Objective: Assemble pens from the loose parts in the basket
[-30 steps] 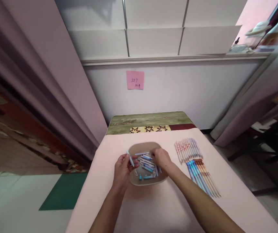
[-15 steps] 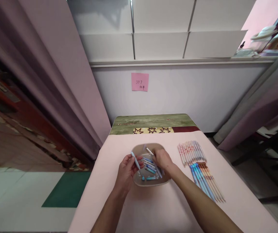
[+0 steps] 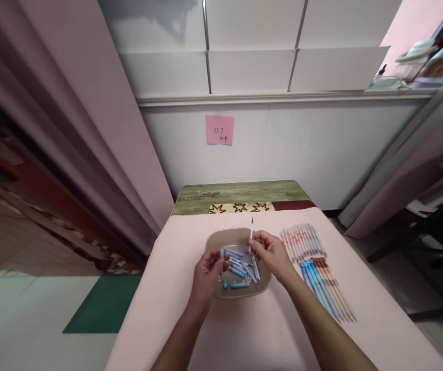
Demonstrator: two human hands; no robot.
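My left hand (image 3: 207, 273) is closed on a light blue pen barrel (image 3: 222, 254) above the left side of a beige bin (image 3: 215, 238). Between the fingertips of my right hand (image 3: 269, 252) is a thin white refill (image 3: 251, 230), held upright with its dark tip up, over the bin's right side. Inside the bin lie several blue and white pen parts (image 3: 238, 270), among them a small teal piece (image 3: 225, 284). To the right, several blue pens (image 3: 319, 288) and brown-topped pens (image 3: 335, 288) lie in a row below several pale, patterned pens (image 3: 302, 241).
A pale pink cloth (image 3: 178, 247) covers most of the table, whose green patterned far end (image 3: 240, 191) meets the wall. A pink note (image 3: 219, 130) is stuck on that wall. Curtains (image 3: 128, 129) hang on both sides.
My right hand has risen out of the bin and turned the white refill upright. The barrel in my left hand has gone from slanted to nearly upright. The view has shifted slightly.
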